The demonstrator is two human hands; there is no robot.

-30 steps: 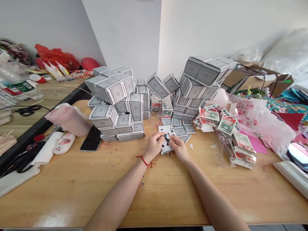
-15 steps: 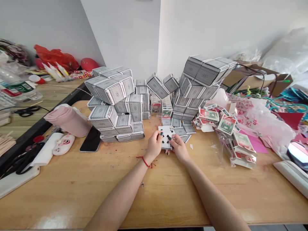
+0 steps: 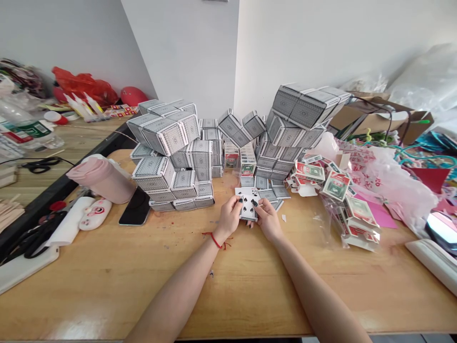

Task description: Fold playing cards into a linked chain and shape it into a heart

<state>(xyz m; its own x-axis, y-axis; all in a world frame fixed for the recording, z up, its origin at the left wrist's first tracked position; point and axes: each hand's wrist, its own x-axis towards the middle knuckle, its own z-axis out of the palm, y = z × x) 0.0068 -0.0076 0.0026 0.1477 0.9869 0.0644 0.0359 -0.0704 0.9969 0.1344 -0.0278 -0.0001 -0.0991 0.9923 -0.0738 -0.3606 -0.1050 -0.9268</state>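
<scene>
Between my two hands are playing cards, face up, with black spades showing. My left hand grips their left side, thumb on top. On the right side my right hand pinches them, its thumb also lying on the face. How many cards I hold cannot be made out. Just beyond my hands, loose grey-backed cards lie on the table. Blocks built of grey-backed cards rise in a left stack and a right stack, with tilted blocks between them.
Opened red and green card boxes lie in a heap to the right, beside crumpled plastic bags. At left are a phone, a pink tumbler and black scissors. Upright card packs stand behind the loose cards.
My right thumb has shifted slightly right and up, and more of the top card's face shows. Both hands still hold the cards in nearly the same place.
</scene>
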